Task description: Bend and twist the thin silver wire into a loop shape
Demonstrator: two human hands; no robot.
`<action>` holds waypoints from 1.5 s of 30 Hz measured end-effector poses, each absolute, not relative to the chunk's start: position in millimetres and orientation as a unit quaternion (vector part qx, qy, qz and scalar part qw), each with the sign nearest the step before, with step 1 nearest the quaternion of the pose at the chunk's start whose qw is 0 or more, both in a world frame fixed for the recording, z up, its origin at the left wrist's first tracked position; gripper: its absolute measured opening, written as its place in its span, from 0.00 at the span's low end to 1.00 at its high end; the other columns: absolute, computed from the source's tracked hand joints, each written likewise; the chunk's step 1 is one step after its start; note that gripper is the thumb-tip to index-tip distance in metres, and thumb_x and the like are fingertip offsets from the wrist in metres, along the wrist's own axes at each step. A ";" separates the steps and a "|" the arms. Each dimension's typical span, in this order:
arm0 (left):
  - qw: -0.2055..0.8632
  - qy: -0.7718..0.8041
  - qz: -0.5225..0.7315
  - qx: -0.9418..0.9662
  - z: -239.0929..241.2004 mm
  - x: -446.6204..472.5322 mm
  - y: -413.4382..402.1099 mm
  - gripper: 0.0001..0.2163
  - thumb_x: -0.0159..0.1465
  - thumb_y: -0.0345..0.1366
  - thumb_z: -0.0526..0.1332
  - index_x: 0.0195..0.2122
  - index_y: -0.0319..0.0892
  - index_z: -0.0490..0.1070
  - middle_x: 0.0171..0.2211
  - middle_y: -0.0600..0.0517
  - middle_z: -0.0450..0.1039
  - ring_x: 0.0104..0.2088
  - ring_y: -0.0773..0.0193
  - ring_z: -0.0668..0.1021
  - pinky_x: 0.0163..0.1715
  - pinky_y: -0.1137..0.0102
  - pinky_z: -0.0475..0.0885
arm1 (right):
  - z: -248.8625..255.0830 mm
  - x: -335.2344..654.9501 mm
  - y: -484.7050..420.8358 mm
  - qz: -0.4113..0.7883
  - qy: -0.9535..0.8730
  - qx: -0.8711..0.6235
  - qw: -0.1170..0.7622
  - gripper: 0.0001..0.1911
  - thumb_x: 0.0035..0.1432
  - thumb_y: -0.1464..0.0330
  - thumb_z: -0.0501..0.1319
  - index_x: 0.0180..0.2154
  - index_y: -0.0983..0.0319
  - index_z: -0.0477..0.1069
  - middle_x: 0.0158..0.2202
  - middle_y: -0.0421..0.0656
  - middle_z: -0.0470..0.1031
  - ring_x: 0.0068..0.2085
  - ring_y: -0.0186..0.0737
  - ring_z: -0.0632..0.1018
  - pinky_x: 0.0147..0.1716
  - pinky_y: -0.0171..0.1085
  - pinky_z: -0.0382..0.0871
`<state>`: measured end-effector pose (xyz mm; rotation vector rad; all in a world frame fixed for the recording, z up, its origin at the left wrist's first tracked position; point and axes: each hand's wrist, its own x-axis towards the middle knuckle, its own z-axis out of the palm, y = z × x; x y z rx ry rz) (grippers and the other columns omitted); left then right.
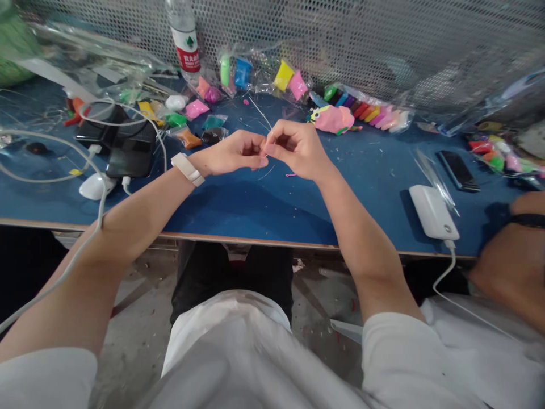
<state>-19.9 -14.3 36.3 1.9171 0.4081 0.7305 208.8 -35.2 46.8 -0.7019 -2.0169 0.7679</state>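
My left hand (pixel 234 153) and my right hand (pixel 296 149) meet above the blue table (pixel 255 204), fingertips pinched together. Between them runs a thin clear strand (pixel 260 113) that rises toward the back and curls below the fingers. Both hands are closed on it. A white band (pixel 187 168) sits on my left wrist. A pink clay figure (pixel 334 119) lies just behind my right hand. A tiny pink scrap (pixel 290 175) rests on the table under the hands.
Small bags of coloured clay (pixel 238 76) and a row of clay sticks (pixel 370 111) line the back by a mesh wall. A water bottle (pixel 184 40), black phones (pixel 128 145), white cables and a white power bank (pixel 432 211) lie around. Another person's arm (pixel 511 255) is at right.
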 end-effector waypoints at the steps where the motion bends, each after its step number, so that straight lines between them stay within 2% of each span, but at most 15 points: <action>1: 0.499 0.169 0.303 0.794 36.0 -19.8 -14.1 0.27 0.61 0.63 0.78 0.35 0.42 0.79 0.26 0.53 0.77 0.26 0.71 0.74 0.27 0.75 0.68 | 47.6 208.5 -36.2 0.309 -0.805 -0.281 0.421 0.35 0.55 0.31 0.71 0.36 0.56 0.77 0.33 0.40 0.78 0.34 0.37 0.75 0.37 0.41 0.81; 9: 0.478 0.166 0.307 0.806 33.6 -19.5 -11.7 0.26 0.63 0.63 0.76 0.36 0.42 0.78 0.26 0.53 0.77 0.25 0.70 0.73 0.25 0.74 0.66 | 47.0 207.9 -35.6 0.306 -0.809 -0.287 0.413 0.35 0.58 0.32 0.70 0.37 0.57 0.75 0.34 0.39 0.77 0.35 0.37 0.75 0.38 0.40 0.81; 13: 0.468 0.174 0.315 0.807 31.9 -17.7 -11.4 0.27 0.62 0.63 0.77 0.34 0.42 0.76 0.26 0.53 0.76 0.26 0.70 0.72 0.26 0.74 0.65 | 44.3 208.2 -34.6 0.300 -0.811 -0.284 0.414 0.33 0.59 0.33 0.70 0.39 0.56 0.76 0.36 0.41 0.77 0.37 0.39 0.77 0.41 0.43 0.83; 18: 0.493 0.196 0.354 0.770 30.0 -15.9 -11.3 0.27 0.59 0.61 0.80 0.33 0.43 0.74 0.28 0.55 0.74 0.28 0.71 0.72 0.28 0.74 0.67 | 40.4 209.0 -32.6 0.248 -0.807 -0.321 0.429 0.33 0.57 0.31 0.69 0.38 0.53 0.77 0.39 0.43 0.77 0.39 0.43 0.77 0.45 0.48 0.85; 22: 0.475 0.223 0.398 0.753 28.3 -14.0 -10.7 0.24 0.61 0.58 0.80 0.35 0.42 0.77 0.31 0.53 0.77 0.30 0.69 0.75 0.32 0.73 0.69 | 37.2 209.9 -29.5 0.215 -0.797 -0.345 0.447 0.32 0.60 0.31 0.67 0.39 0.53 0.76 0.41 0.43 0.77 0.40 0.44 0.79 0.46 0.48 0.86; 28: 0.338 0.308 0.460 0.761 28.5 -12.7 -14.6 0.12 0.66 0.42 0.78 0.33 0.44 0.80 0.33 0.51 0.80 0.36 0.63 0.79 0.42 0.68 0.77 | 30.9 213.6 -22.4 0.227 -0.805 -0.330 0.438 0.23 0.67 0.41 0.69 0.42 0.53 0.78 0.39 0.42 0.80 0.39 0.43 0.81 0.47 0.50 0.86; 33: 0.260 0.334 0.469 0.775 32.0 -12.8 -21.5 0.07 0.66 0.36 0.75 0.31 0.46 0.81 0.35 0.49 0.83 0.39 0.61 0.80 0.47 0.65 0.77 | 30.7 219.0 -20.7 0.153 -0.835 -0.319 0.423 0.13 0.73 0.54 0.67 0.44 0.55 0.81 0.42 0.43 0.83 0.44 0.46 0.83 0.57 0.55 0.85; 37: 0.323 0.321 0.469 0.757 33.6 -11.3 -20.2 0.03 0.65 0.33 0.73 0.34 0.44 0.82 0.35 0.50 0.84 0.37 0.63 0.81 0.45 0.68 0.78 | 32.5 223.6 -20.5 0.099 -0.853 -0.315 0.404 0.13 0.78 0.55 0.61 0.46 0.53 0.82 0.45 0.45 0.83 0.50 0.50 0.83 0.62 0.60 0.81; 41: 0.489 0.286 0.428 0.704 32.9 -10.7 -15.3 0.07 0.67 0.35 0.70 0.31 0.41 0.80 0.31 0.49 0.83 0.34 0.65 0.83 0.41 0.70 0.78 | 34.2 225.2 -22.4 0.076 -0.865 -0.277 0.411 0.16 0.78 0.53 0.60 0.46 0.49 0.85 0.49 0.44 0.83 0.51 0.49 0.84 0.60 0.57 0.82; 45: 0.629 0.227 0.377 0.640 29.9 -11.9 -14.2 0.09 0.65 0.37 0.71 0.29 0.39 0.79 0.30 0.48 0.83 0.32 0.66 0.84 0.44 0.69 0.81 | 36.6 222.8 -26.5 0.116 -0.848 -0.287 0.430 0.15 0.75 0.49 0.64 0.44 0.45 0.87 0.52 0.42 0.81 0.55 0.49 0.84 0.62 0.58 0.82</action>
